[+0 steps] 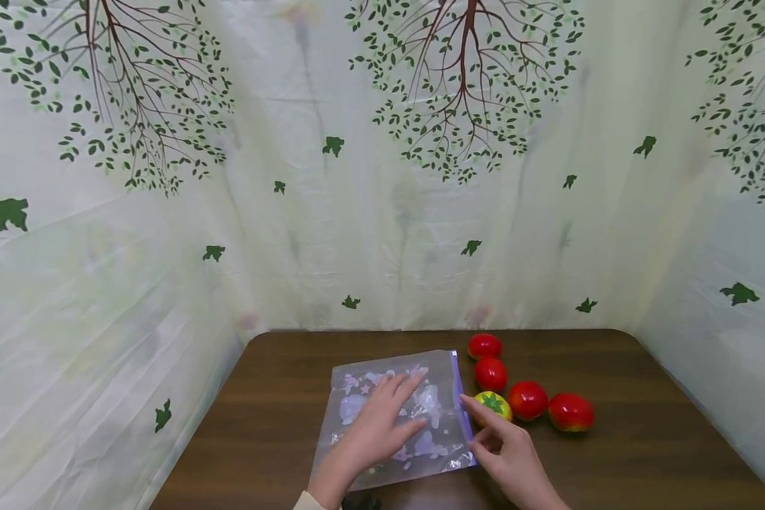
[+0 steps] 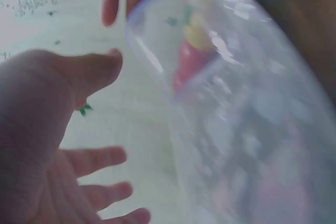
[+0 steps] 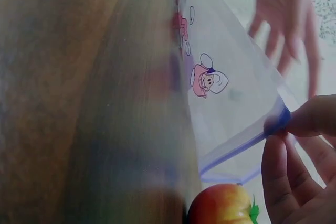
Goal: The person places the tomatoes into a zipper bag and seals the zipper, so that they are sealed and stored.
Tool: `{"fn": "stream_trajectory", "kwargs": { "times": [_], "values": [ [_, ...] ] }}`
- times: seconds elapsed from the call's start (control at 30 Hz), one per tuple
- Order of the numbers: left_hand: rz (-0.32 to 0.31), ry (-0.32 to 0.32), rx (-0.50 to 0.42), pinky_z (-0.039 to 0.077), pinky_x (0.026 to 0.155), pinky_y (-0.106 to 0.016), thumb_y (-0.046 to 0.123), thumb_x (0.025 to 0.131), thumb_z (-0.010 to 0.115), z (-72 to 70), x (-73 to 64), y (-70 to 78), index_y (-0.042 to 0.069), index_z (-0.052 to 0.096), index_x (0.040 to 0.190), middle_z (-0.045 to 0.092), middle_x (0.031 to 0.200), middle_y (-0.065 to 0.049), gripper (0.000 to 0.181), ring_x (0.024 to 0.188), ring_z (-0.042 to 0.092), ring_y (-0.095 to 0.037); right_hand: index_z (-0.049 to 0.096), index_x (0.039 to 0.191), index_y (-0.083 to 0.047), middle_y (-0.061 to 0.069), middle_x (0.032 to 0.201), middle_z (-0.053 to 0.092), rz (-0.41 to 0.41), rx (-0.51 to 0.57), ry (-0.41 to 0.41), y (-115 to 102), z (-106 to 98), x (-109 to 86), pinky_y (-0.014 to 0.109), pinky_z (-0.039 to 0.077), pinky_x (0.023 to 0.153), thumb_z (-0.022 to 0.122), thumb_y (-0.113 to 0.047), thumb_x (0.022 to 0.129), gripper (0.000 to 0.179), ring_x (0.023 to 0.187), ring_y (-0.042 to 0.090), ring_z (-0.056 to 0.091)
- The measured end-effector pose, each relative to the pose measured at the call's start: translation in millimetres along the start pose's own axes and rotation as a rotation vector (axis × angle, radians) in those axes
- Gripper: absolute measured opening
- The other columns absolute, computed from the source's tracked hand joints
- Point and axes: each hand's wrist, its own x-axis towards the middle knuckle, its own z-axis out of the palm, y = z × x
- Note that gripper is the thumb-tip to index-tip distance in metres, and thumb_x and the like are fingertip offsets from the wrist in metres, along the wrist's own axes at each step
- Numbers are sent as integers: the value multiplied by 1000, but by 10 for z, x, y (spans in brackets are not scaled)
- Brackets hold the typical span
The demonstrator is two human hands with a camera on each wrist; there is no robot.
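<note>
A clear zip bag (image 1: 389, 418) with printed cartoon figures and a purple zip edge (image 1: 462, 400) lies on the table, its zip side facing right. My right hand (image 1: 513, 457) pinches the near part of that edge between thumb and finger; in the right wrist view the corner of the bag (image 3: 236, 108) is lifted and the mouth gapes a little. Over the middle of the bag is my left hand (image 1: 379, 425), fingers extended and holding nothing. A yellow-green tomato-like fruit (image 1: 494, 405) with a green star-shaped top sits just beyond my right fingertips.
Several shiny red tomato-like fruits stand right of the bag, among them a far one (image 1: 484, 346), a middle one (image 1: 528, 400) and the rightmost (image 1: 570, 412). The brown wooden table (image 1: 248, 425) ends at a leaf-printed curtain (image 1: 408, 269). A small dark object (image 1: 361, 502) shows at the bottom.
</note>
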Motion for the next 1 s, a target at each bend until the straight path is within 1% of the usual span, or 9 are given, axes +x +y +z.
{"fn": "stream_trajectory", "kwargs": {
  "times": [0.07,0.17,0.27,0.37,0.5,0.63,0.8,0.97,1.0],
  "values": [
    [45,-51,-41,36,105,-64,46,97,64,1,161,68,38,29,158,44,152,-11,70,141,35,-40,62,138,-29,3,121,69,-13,28,17,8,13,-2,27,57,64,79,10,79,73,70,11,66],
    [58,-111,-119,38,106,-61,49,98,61,23,328,144,42,27,157,43,153,0,68,141,38,-29,63,137,-28,1,125,69,-4,73,30,10,23,2,28,57,64,78,9,81,69,72,13,67],
    [48,-141,-196,40,106,-58,50,98,60,63,421,190,45,29,155,44,152,7,65,139,41,-22,63,136,-31,-3,126,68,37,99,28,6,20,13,29,58,67,78,7,83,67,74,14,67],
    [62,-162,-223,42,104,-55,50,98,60,114,493,217,47,35,152,45,151,8,60,137,43,-19,64,134,-34,-5,123,69,77,86,31,3,2,21,28,58,69,77,5,84,65,75,14,67],
    [97,-187,-217,43,103,-56,49,98,60,176,580,228,46,41,149,47,150,5,55,135,44,-21,67,130,-32,-3,116,71,84,57,51,-2,-29,25,28,57,67,78,4,84,60,75,14,66],
    [103,-218,-198,43,103,-54,51,98,60,192,598,186,43,47,147,49,147,2,52,133,45,-21,69,127,-32,-6,108,72,70,27,61,-10,-12,17,28,56,66,79,4,83,58,76,12,66],
    [108,-273,-143,44,103,-49,56,97,57,195,604,161,35,58,139,55,141,5,47,129,47,-21,69,126,-33,-9,104,70,76,-6,65,-20,7,-15,26,57,67,80,4,82,58,75,10,65],
    [124,-251,-83,45,101,-43,56,97,57,181,626,183,30,63,130,61,127,13,42,120,49,-17,70,124,-32,-10,105,69,76,8,79,-25,15,-15,26,57,69,79,5,82,57,78,11,65],
    [123,-245,-73,45,100,-43,55,97,58,181,630,183,30,63,128,61,124,15,41,119,50,-18,70,124,-31,-10,105,69,74,9,82,-19,18,-14,26,57,69,79,5,82,56,78,10,66]
  ]
}}
